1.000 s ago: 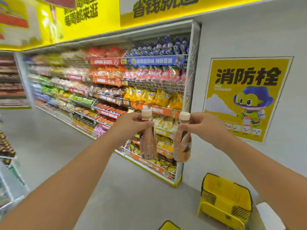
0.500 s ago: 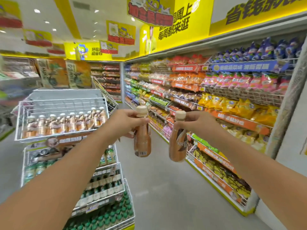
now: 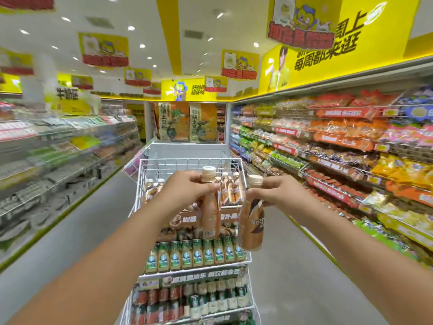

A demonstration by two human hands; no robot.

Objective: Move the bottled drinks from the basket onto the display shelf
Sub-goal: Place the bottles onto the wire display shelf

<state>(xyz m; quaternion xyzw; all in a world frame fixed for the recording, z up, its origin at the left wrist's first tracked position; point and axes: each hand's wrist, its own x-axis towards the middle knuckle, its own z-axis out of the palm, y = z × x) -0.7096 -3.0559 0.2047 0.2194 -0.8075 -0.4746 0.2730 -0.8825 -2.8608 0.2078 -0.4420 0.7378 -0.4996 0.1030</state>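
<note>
My left hand (image 3: 187, 191) grips the neck of a brown coffee bottle (image 3: 210, 212) with a beige cap, held upright. My right hand (image 3: 278, 195) grips the neck of a second brown coffee bottle (image 3: 251, 225), tilted slightly. Both hang in front of a white wire display shelf (image 3: 187, 164), directly ahead. Its top tier holds several matching brown bottles (image 3: 228, 187). The tier below carries green-labelled bottles (image 3: 194, 255). The basket is out of view.
Snack shelving (image 3: 339, 156) lines the right side of the aisle, and blurred shelves (image 3: 46, 160) run along the left. Grey floor (image 3: 295, 266) passes on both sides of the wire shelf. Hanging signs crowd the ceiling.
The view has swung left from the wall and yellow baskets to face the wire display shelf head-on. Both hands still hold their bottles, now close in front of the top tier.
</note>
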